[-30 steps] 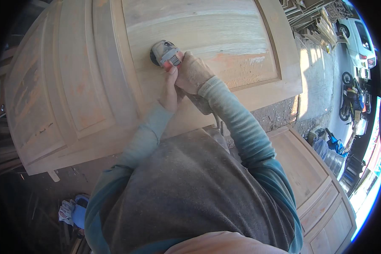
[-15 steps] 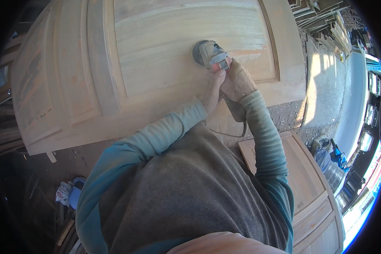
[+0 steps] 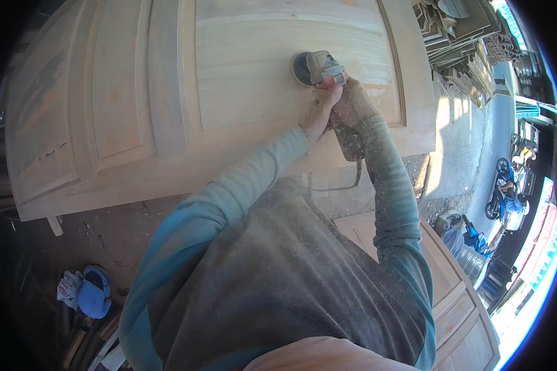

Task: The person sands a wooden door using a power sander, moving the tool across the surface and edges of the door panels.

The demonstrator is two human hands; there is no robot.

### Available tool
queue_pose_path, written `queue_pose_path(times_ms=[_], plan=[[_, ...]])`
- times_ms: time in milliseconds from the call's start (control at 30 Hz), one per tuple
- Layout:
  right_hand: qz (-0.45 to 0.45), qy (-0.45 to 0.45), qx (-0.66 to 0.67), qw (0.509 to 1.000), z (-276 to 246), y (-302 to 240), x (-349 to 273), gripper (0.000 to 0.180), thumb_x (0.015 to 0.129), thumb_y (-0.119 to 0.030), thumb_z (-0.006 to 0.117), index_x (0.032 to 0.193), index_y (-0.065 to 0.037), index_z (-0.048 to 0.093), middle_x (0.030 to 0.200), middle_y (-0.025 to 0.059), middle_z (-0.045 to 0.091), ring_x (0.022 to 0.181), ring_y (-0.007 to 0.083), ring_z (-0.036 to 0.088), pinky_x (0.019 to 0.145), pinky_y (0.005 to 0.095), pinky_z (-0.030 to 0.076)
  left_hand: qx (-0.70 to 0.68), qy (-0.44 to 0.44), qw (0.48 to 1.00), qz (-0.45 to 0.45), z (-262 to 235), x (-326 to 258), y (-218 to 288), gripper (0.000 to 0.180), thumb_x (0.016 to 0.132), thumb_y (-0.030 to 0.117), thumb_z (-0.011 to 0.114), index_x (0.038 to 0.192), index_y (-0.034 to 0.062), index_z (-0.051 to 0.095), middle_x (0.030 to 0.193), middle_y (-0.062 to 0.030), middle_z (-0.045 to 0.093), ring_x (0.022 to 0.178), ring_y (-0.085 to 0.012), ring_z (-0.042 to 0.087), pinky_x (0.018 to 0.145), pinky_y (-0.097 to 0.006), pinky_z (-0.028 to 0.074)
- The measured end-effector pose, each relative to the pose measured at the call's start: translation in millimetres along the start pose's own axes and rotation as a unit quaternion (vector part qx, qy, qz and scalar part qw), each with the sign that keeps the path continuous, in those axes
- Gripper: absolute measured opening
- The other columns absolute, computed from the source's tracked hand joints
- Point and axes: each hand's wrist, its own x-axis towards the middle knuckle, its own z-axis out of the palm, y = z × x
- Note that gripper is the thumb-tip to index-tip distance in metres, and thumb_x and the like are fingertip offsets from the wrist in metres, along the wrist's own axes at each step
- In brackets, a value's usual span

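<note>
Grinder (image 3: 322, 65) sits within fingers (image 3: 330, 88), disc (image 3: 301, 69) jutting beyond.

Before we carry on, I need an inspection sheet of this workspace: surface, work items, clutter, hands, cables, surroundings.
Surface: large panelled door, pale wood, with orange-brown and whitish patches.
Work items: disc power tool over the door's widest panel; whether it touches is hard to judge.
Clutter: blue object and white bag at lower left; stacked strips, apparently wood, at upper right.
Hands: left hand and right hand both grip the tool.
Cables: dark cord curves from the tool's rear; its far end is hidden.
Surroundings: second panelled door at lower right; motorcycle beyond.
</note>
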Motion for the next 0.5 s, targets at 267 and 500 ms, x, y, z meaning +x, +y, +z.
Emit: queue_pose_path(times_ms=[267, 500], plan=[[-0.113, -0.017, -0.21, 0.971, 59.0, -47.1, -20.7, 0.046, 0.086, -0.034, 0.073, 0.109, 0.005, 0.065, 0.099, 0.0202, 0.072, 0.09, 0.0273, 0.07, 0.081, 0.0377, 0.055, -0.062, 0.049, 0.996, 0.041, -35.1, -37.4, 5.8, 0.073, 0.095, 0.059, 0.06, 0.138, 0.001, 0.052, 0.117, -0.0084, 0.063, 0.101, -0.0171, 0.064, 0.086, -0.031, 0.053], [0.002, -0.011, -0.201, 0.98, 48.9, -81.5, -35.4, 0.048, 0.085, -0.037, 0.072, 0.111, 0.003, 0.066, 0.103, 0.0219, 0.071, 0.093, 0.0288, 0.071, 0.083, 0.0379, 0.054, -0.015, -0.015, 0.999, -0.031, -36.1, -24.2, 13.0, 0.071, 0.094, 0.057, 0.064, 0.135, -0.0006, 0.053, 0.113, -0.0097, 0.064, 0.091, -0.0169, 0.068, 0.076, -0.029, 0.057]])
